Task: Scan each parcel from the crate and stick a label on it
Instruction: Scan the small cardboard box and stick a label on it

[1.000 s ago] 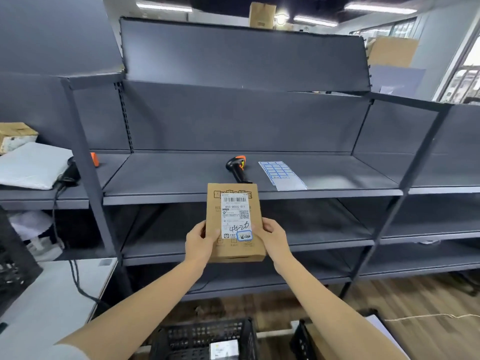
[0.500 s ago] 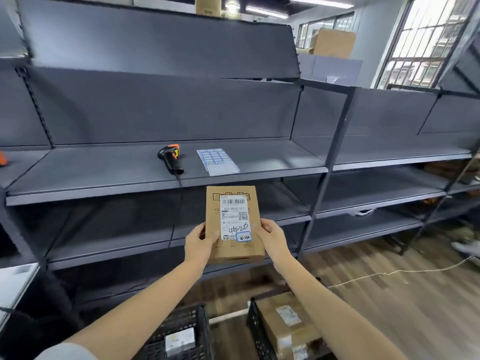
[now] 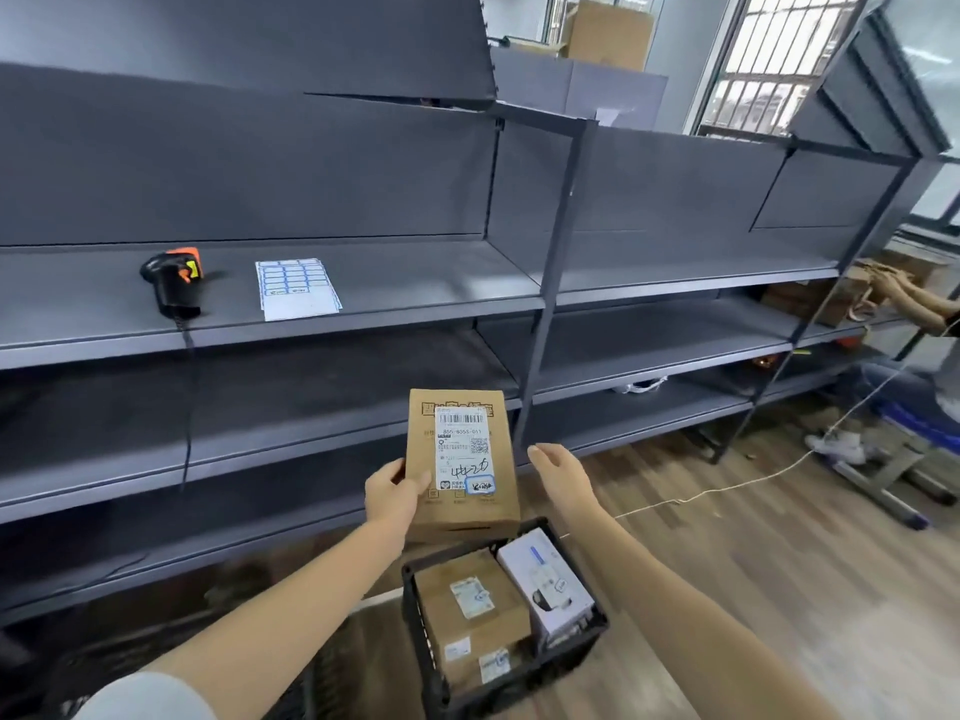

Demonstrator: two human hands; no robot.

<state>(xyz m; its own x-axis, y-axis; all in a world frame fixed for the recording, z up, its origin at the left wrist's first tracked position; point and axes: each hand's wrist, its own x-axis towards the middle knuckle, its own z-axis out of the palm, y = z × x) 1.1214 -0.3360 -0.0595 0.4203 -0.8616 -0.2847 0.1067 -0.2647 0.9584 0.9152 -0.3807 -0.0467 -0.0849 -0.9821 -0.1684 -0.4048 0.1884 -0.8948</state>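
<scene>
Scanner [image 3: 174, 280] lies on the shelf [image 3: 415, 283] far left, label sheet [image 3: 296, 289] just beside it. Left hand [image 3: 393, 492] grips brown parcel [image 3: 462, 462] by its left edge, upright, above the black crate [image 3: 524, 672] w/ other boxes in it. Right hand [image 3: 558, 467] just right of parcel, fingers relaxed, not touching

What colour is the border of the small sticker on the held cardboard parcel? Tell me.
Blue, around a white sticker on the brown cardboard parcel; head view.

- Dark grey metal shelving [image 3: 363, 298] spans nine to two o'clock.
- Wood-plank floor [image 3: 753, 563] lies at four o'clock.
- Barred, daylit window [image 3: 769, 59] sits at one o'clock.
</scene>
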